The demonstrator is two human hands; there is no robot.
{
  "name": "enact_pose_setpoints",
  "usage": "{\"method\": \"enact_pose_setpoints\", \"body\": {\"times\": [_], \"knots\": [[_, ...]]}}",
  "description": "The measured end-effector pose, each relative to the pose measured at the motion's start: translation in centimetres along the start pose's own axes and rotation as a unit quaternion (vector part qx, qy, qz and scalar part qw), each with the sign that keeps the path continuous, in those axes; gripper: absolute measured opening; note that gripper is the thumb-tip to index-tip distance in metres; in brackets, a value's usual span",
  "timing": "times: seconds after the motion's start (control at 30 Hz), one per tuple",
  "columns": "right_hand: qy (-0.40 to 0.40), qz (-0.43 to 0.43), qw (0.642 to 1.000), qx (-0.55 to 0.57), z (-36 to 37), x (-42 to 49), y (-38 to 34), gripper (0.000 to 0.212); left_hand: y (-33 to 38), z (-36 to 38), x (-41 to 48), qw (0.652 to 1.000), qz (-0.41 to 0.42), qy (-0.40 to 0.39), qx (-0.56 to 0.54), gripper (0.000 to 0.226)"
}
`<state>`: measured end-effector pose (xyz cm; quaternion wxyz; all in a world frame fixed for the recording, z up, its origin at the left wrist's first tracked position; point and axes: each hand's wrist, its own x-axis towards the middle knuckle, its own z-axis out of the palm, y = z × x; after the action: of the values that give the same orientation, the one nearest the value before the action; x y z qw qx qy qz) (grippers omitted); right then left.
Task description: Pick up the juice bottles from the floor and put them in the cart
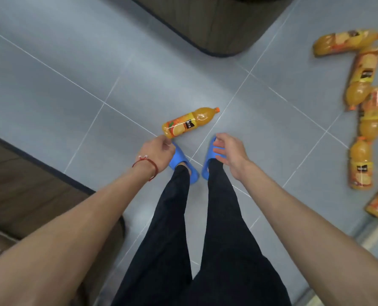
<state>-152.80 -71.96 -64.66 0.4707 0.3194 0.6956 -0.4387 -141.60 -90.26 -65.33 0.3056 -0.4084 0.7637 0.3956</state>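
Juice bottle (189, 122) lies on the floor (73, 62)
By its base the left hand (159, 151) curls empty; the right hand (227, 151) spreads open below its cap.

Nothing is legible. The label (188, 124) on the near juice bottle (202, 117) has a black patch with pale characters, too blurred to read.

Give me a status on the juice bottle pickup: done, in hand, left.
Done: cannot tell; no cart is in view. In hand: nothing. The left hand and the right hand are empty above the nearest bottle, which lies in front of the blue slippers. Left: that bottle, plus the row of bottles, at least five, lying at the right edge.
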Motion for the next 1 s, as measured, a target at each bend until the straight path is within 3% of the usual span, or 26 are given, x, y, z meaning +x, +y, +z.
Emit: {"method": "enact_pose_setpoints", "body": {"times": [0.13, 0.33, 0.47, 0.57, 0.7, 0.83, 0.9, 1.0], "knots": [[0.011, 0.028, 0.999, 0.018, 2.4, 7.8, 0.7, 0.036, -1.2, 2.9, 7.2, 0.999, -0.013, -0.025, 0.044, 0.026], [0.029, 0.013, 0.995, -0.089, 5.4, 20.0, 2.7, 0.022, -5.2, 8.9, 15.8, 0.993, 0.013, -0.033, 0.117, 0.029], [0.048, -0.028, 0.988, -0.146, 6.4, 27.1, 4.0, 0.057, -8.3, 12.6, 21.5, 0.992, -0.006, -0.016, 0.129, 0.038], [0.054, -0.002, 0.985, -0.165, 7.2, 32.4, 4.7, 0.082, -10.6, 15.1, 26.1, 0.989, -0.007, 0.003, 0.145, 0.052], [0.051, 0.025, 0.984, -0.170, 7.9, 39.4, 5.6, 0.096, -12.9, 17.9, 31.7, 0.989, 0.024, 0.025, 0.141, 0.083], [0.067, 0.054, 0.987, -0.134, 9.0, 44.4, 6.0, 0.121, -14.2, 19.8, 36.3, 0.978, 0.074, -0.010, 0.197, 0.108], [0.071, 0.066, 0.992, -0.086, 9.7, 46.3, 5.5, 0.116, -14.4, 20.6, 38.0, 0.966, 0.103, -0.015, 0.235, 0.118], [0.099, 0.049, 0.994, -0.009, 10.5, 48.3, 5.3, 0.086, -14.5, 21.5, 40.2, 0.953, 0.127, -0.003, 0.274, 0.125]]}}
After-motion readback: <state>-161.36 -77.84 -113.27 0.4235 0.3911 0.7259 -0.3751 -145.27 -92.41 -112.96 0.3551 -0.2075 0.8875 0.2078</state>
